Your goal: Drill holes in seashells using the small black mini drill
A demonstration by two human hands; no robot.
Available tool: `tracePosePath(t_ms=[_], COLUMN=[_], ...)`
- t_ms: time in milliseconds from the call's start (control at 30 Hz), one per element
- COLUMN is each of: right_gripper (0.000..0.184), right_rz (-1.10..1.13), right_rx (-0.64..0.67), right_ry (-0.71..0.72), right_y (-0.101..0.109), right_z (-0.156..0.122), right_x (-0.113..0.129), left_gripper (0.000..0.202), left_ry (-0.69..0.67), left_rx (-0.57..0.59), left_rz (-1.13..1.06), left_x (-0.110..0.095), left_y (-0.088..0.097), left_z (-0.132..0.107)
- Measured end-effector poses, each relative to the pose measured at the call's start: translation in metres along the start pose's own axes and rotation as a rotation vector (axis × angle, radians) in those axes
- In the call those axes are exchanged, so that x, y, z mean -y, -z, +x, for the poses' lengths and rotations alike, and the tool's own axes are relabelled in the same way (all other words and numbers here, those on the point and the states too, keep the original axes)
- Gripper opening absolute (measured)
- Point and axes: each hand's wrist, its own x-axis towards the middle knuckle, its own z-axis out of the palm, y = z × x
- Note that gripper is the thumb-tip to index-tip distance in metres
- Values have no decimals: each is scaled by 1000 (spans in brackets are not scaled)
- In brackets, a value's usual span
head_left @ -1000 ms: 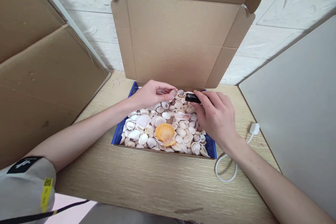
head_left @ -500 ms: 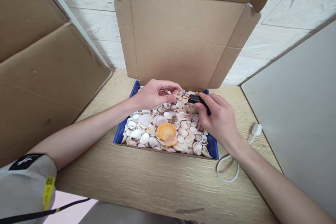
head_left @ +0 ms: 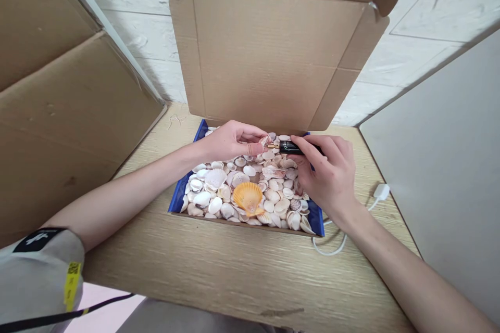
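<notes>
My left hand (head_left: 240, 140) pinches a small pinkish seashell (head_left: 264, 141) between thumb and fingers, above the far part of a shallow box. In my right hand (head_left: 326, 166) lies a black pen-shaped mini electric drill (head_left: 289, 148) with a brass-coloured chuck, pointing left. Its tip is at the shell; whether it touches cannot be made out. Below the hands, the cardboard box with blue-lined sides (head_left: 180, 193) is filled with many white and pinkish shells. A large orange scallop shell (head_left: 248, 197) lies on top near the front.
The box's cardboard lid (head_left: 265, 52) stands upright behind. A white cable (head_left: 332, 253) with a white plug (head_left: 382, 191) lies on the wooden table (head_left: 219, 265) at the right. Large cardboard (head_left: 70, 130) leans on the left, a grey panel (head_left: 441, 145) stands on the right.
My right hand has turned the drill more level and brought its tip left to the shell. The shell has tilted in my left hand. The white cable's loop has shifted left.
</notes>
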Motion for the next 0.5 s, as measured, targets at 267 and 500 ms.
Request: tracePosePath(t_ms=[267, 500], right_gripper=[30, 29], right_rz=[168, 152], right_rx=[208, 203], right_ry=[-134, -108], right_y=[-2, 0], right_z=[-2, -1], right_x=[1, 1], left_gripper=[29, 33], left_ry=[-102, -96], left_rx=[-144, -143], left_rz=[21, 72], left_x=[1, 5], left_y=[-1, 0], left_z=[-1, -1])
